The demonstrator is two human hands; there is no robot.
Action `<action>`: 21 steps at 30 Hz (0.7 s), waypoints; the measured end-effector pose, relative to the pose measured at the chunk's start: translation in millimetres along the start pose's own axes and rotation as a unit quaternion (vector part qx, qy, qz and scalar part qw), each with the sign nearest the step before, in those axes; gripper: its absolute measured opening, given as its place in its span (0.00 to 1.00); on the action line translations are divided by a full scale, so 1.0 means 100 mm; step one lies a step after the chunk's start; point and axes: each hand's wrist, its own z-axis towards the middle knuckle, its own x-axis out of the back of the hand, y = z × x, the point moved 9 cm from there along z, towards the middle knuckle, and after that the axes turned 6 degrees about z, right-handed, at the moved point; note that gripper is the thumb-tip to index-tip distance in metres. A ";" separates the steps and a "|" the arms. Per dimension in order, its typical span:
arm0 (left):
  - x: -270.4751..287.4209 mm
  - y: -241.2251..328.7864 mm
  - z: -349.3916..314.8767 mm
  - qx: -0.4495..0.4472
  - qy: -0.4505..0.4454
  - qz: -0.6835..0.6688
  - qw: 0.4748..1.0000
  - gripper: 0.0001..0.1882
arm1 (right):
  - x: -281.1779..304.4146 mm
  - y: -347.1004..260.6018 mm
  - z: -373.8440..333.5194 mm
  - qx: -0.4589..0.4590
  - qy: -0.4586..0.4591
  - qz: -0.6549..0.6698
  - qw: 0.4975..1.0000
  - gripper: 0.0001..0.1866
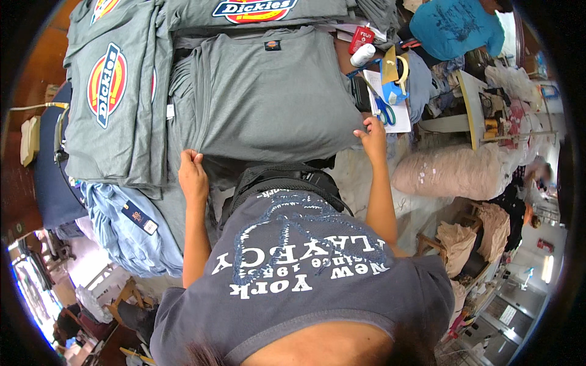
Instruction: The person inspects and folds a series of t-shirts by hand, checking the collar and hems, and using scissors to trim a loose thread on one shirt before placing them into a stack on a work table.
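Note:
A grey T-shirt (274, 91) lies spread out in front of me, with a small dark label at its far neckline. My left hand (194, 177) is closed, pinching the near left part of the shirt between thumb and fingers. On the other side, my right hand (373, 139) is closed on the near right edge, and the cloth is drawn out between both hands. Blue-handled scissors (384, 111) rest on white paper just beyond my right hand. To the left lie stacked grey T-shirts (131, 140) with a colourful printed emblem.
Light blue folded garments (134, 232) with a dark hang tag sit at the near left. A white bottle (362, 55), a red box (361, 39) and a roll of tape (401, 70) are at the far right. A large wrapped beige bundle (448, 174) stands to the right; another person (458, 27) is beyond.

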 end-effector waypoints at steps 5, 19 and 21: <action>-0.20 0.03 0.05 -0.044 -0.110 -0.258 0.959 0.07 | -0.10 0.44 0.04 -0.080 0.008 0.161 0.984 0.19; 1.12 0.45 0.49 -0.046 0.005 -0.613 0.788 0.19 | 0.81 -0.38 0.13 -0.092 0.014 0.577 0.811 0.10; 1.23 0.58 0.49 -0.157 -0.036 -0.456 0.875 0.19 | 0.96 -0.50 0.19 -0.081 0.044 0.580 0.809 0.10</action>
